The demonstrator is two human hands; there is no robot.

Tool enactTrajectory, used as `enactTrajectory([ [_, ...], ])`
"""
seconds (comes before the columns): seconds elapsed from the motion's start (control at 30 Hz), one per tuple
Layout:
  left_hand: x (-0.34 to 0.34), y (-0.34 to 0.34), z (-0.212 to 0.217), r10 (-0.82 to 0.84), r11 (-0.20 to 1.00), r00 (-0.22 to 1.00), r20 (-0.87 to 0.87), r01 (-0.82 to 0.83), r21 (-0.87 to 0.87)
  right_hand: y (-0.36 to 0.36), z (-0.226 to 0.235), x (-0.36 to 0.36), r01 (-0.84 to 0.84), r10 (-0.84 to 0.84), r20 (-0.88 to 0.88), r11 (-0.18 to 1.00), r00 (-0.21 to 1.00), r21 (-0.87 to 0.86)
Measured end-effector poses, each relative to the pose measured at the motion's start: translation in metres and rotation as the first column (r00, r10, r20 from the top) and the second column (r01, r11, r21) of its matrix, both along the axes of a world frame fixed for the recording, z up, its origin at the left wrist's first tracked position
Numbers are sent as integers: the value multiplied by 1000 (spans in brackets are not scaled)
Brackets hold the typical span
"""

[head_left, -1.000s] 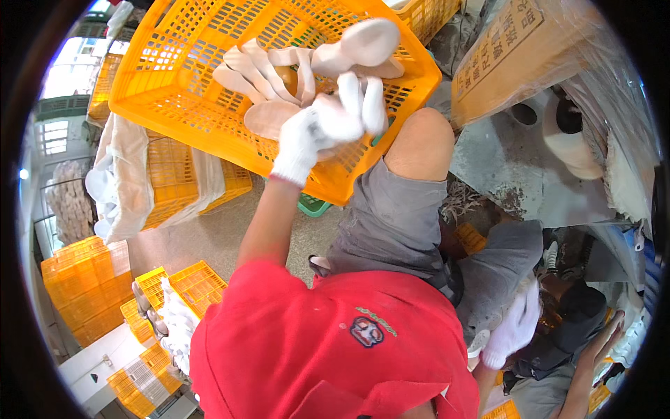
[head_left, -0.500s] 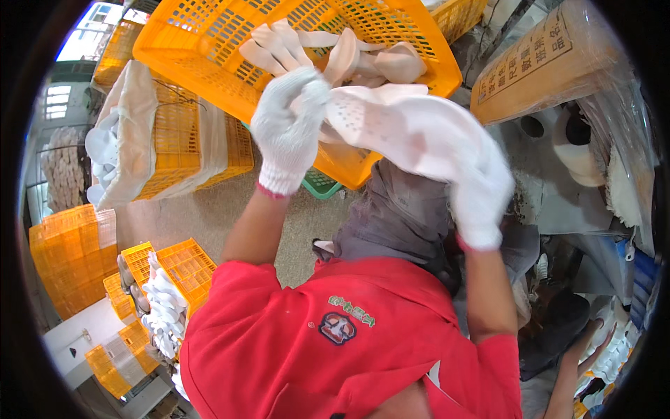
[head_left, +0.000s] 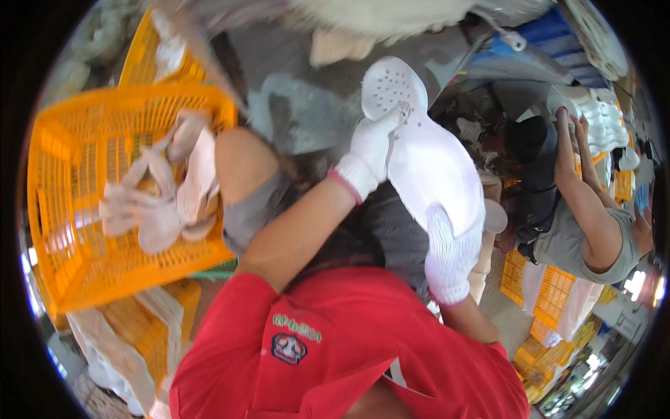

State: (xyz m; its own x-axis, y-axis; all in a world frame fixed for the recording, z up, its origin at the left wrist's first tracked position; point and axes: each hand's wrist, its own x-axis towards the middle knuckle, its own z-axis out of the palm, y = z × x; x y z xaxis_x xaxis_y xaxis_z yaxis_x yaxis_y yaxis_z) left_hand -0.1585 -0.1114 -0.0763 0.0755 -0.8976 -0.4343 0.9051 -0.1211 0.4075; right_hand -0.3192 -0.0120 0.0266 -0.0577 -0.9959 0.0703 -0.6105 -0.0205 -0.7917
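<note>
Shirt (head_left: 328, 342) cloth in red fills the lower middle as we look down past the wearer's chest. On the left we see a slotted orange basket (head_left: 139, 286) beside the wearer's bare knee. A co-worker (head_left: 593, 237) in a grey-green top reaches toward stacked white forms (head_left: 604, 119) at the right. Above the wearer's lap, well apart from the basket, we find the white sole-shaped piece (head_left: 440, 167), held between both gloved hands, its holed end away from the body. The right hand (head_left: 450, 258) grips the near end, thumb along the upper face; we cannot tell how its hidden fingers lie. The left hand (head_left: 373, 150) pinches the edge by the narrow waist, fingertips together. Smallest, we see beige pieces (head_left: 157, 227) heaped in the basket.
</note>
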Motion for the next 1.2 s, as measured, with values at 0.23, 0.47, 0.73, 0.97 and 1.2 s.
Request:
enactTrajectory([
  [0.23,28,-135,-55,-161,854,985,64,172,-491,-125,-3,23,-279,291,3,919,957,-279],
  [0.47,110,-121,-63,-176,984,789,589,146,98,-209,-40,74,-383,341,-175,810,924,-444],
  [0.73,145,-26,17,-305,856,142,942,474,206,-266,-42,84,-719,285,-818,663,500,-209],
  [0.97,23,-47,4,4,991,1000,-5,-5,-137,-169,35,56,-479,508,-118,853,853,206],
  [1.2,-12,-95,4,49,998,945,324,-57,14,-138,4,15,-192,174,-96,953,980,-234],
])
